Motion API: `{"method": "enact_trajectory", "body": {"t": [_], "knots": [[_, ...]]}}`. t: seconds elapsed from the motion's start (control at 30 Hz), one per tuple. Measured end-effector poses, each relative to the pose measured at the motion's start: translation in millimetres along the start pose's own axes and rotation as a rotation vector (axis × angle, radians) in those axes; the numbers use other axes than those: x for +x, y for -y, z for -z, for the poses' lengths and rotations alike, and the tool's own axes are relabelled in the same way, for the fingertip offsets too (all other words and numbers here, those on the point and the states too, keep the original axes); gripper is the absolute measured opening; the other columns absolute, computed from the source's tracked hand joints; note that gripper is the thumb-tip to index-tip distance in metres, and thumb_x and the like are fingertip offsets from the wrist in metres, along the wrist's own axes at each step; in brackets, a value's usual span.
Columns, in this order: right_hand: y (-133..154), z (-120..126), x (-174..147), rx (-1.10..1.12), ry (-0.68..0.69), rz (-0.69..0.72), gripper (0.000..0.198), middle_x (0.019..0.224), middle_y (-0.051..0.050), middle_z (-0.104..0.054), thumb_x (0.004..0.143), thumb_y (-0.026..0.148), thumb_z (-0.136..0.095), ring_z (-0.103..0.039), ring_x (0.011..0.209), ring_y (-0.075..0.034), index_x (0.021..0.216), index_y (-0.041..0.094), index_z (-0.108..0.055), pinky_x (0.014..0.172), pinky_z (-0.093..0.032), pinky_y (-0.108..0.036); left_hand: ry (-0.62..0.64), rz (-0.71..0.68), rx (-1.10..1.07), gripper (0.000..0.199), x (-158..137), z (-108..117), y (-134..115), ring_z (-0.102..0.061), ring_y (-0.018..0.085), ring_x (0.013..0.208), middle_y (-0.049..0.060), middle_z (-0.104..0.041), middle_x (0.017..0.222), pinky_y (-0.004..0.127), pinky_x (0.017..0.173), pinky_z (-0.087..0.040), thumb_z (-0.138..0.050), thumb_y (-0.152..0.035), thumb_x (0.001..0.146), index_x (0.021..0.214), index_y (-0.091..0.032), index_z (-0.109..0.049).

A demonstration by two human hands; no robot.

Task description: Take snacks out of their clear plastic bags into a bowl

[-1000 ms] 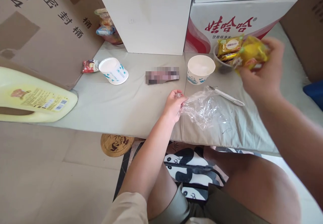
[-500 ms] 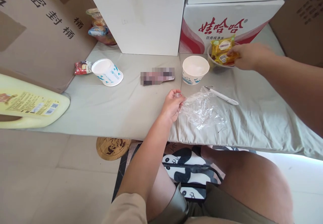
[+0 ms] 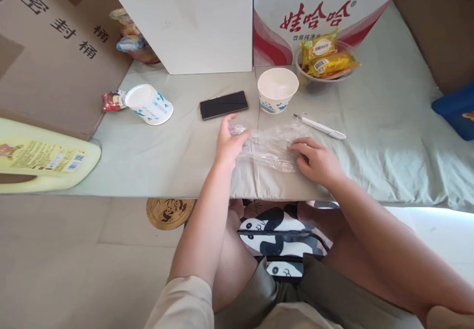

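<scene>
A crumpled clear plastic bag (image 3: pixel 268 152) lies on the cloth-covered surface between my hands. My left hand (image 3: pixel 230 143) rests at its left end, thumb and forefinger spread apart around the film. Against the right end are the bent fingertips of my right hand (image 3: pixel 316 161), which are apart and not closed on it. Just beyond the bag stands an upright white paper cup (image 3: pixel 277 94) with blue print. A white utility knife (image 3: pixel 321 126) lies to the right, its dark tip toward the cup. A black phone (image 3: pixel 224 105) lies flat behind my left hand.
A clear bowl (image 3: pixel 314 78) holds yellow snack packets (image 3: pixel 326 57) at the back right. Leftward are another paper cup (image 3: pixel 150 104), a red packet (image 3: pixel 113 101) and a yellow jug (image 3: pixel 48 156). White boxes (image 3: pixel 192 27) and a brown carton (image 3: pixel 55 82) stand around; something blue (image 3: pixel 457 109) is at right.
My right hand has let go of the yellow packet at the bowl and come back to the bag. My left hand and the bag have shifted left, and the left fingers have spread.
</scene>
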State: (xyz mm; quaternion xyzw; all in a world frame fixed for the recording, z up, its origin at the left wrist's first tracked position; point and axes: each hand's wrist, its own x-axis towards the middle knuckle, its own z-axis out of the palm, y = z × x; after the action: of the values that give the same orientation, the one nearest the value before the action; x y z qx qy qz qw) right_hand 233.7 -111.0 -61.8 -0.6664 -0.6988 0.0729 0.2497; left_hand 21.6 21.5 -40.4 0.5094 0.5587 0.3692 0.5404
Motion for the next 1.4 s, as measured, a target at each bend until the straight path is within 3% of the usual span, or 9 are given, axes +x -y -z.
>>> {"method": "enact_trajectory", "body": {"t": [0.13, 0.23, 0.33, 0.43, 0.7, 0.87, 1.17, 1.3, 1.4], "knots": [[-6.9, 6.0, 8.7, -0.11, 0.033, -0.088, 0.052, 0.147, -0.013, -0.06, 0.083, 0.018, -0.052, -0.072, 0.078, -0.024, 0.131, 0.022, -0.07, 0.064, -0.059, -0.04, -0.165, -0.103, 0.232, 0.062, 5.2, 18.4, 5.0, -0.063, 0.017, 0.092, 0.006, -0.057, 0.123, 0.032, 0.085, -0.054, -0.081, -0.018, 0.072, 0.128, -0.031, -0.057], [-6.4, 8.1, 13.1, -0.149, 0.037, -0.134, 0.062, 0.154, -0.015, -0.055, 0.085, 0.024, -0.055, -0.07, 0.07, -0.022, 0.146, 0.023, -0.06, 0.062, -0.058, -0.041, -0.239, -0.324, 0.405, 0.049, -7.0, 19.5, -1.4, -0.06, 0.024, 0.11, 0.009, -0.056, 0.125, 0.038, 0.096, -0.051, -0.078, -0.014, 0.074, 0.119, -0.028, -0.062], [-7.4, 9.1, 12.9, -0.166, 0.051, -0.145, 0.075, 0.146, -0.015, -0.062, 0.085, 0.031, -0.058, -0.064, 0.059, -0.02, 0.158, 0.023, -0.045, 0.053, -0.053, -0.038, 0.005, -0.533, 0.559, 0.022, -21.6, 7.5, -5.2, -0.062, 0.024, 0.107, 0.007, -0.065, 0.108, 0.041, 0.102, -0.049, -0.067, -0.014, 0.082, 0.102, -0.025, -0.068], [-11.1, 13.6, 8.4, -0.192, 0.07, -0.148, 0.079, 0.136, -0.014, -0.068, 0.085, 0.037, -0.06, -0.062, 0.057, -0.021, 0.16, 0.025, -0.041, 0.047, -0.047, -0.036, 0.36, -0.566, 0.717, 0.016, -25.0, -3.9, -1.6, -0.063, 0.026, 0.115, 0.007, -0.071, 0.111, 0.046, 0.11, -0.045, -0.066, -0.016, 0.083, 0.094, -0.024, -0.073], [-23.1, 33.8, -8.5, -0.194, 0.164, -0.225, 0.039, 0.144, -0.006, -0.062, 0.088, 0.036, -0.06, -0.065, 0.074, -0.022, 0.122, 0.03, -0.076, 0.053, -0.044, -0.035, 0.627, -0.385, 0.932, 0.079, -17.8, 13.9, 2.2, -0.022, 0.036, 0.16, 0.009, -0.037, 0.168, 0.055, 0.13, -0.023, -0.074, -0.013, 0.07, 0.146, -0.025, -0.057], [-21.7, 37.2, -7.2, -0.179, 0.104, -0.187, 0.024, 0.127, -0.008, -0.067, 0.09, 0.026, -0.056, -0.065, 0.086, -0.022, 0.084, 0.022, -0.079, 0.054, -0.038, -0.033, 0.461, -0.46, 0.95, 0.051, -14.6, 11.3, 9.7, -0.036, 0.032, 0.154, 0.011, -0.052, 0.158, 0.054, 0.128, -0.029, -0.073, -0.033, 0.086, 0.135, -0.022, -0.066], [-19.7, 45.2, -9.5, -0.038, -0.158, 0.004, 0.015, 0.11, -0.008, -0.076, 0.089, 0.019, -0.056, -0.061, 0.124, -0.035, 0.076, 0.022, -0.063, 0.097, -0.042, -0.051, 0.329, -0.675, 0.854, 0.021, -3.6, 18.3, 14.5, -0.06, 0.027, 0.131, 0.011, -0.07, 0.132, 0.048, 0.115, -0.046, -0.06, -0.024, 0.092, 0.105, -0.02, -0.076], [-18.1, 57.9, -9.8, 0.155, -0.121, -0.082, 0.008, 0.085, -0.006, -0.074, 0.088, 0.024, -0.057, -0.071, 0.089, -0.027, 0.08, 0.024, -0.057, 0.084, -0.05, -0.043, 0.285, -0.68, 0.688, 0.018, -4.8, 21.3, 14.0, -0.064, 0.026, 0.125, 0.01, -0.076, 0.117, 0.045, 0.111, -0.049, -0.056, -0.022, 0.091, 0.093, -0.019, -0.074], [-17.6, 63.4, -10.9, 0.351, -0.069, -0.254, 0.009, 0.068, -0.002, -0.066, 0.087, 0.029, -0.062, -0.063, 0.06, -0.02, 0.081, 0.025, -0.055, 0.061, -0.048, -0.035, 0.218, -0.59, 0.427, 0.015, -7.2, 20.0, 11.1, -0.071, 0.021, 0.105, 0.007, -0.077, 0.1, 0.038, 0.1, -0.054, -0.058, -0.025, 0.09, 0.089, -0.019, -0.071]]}}
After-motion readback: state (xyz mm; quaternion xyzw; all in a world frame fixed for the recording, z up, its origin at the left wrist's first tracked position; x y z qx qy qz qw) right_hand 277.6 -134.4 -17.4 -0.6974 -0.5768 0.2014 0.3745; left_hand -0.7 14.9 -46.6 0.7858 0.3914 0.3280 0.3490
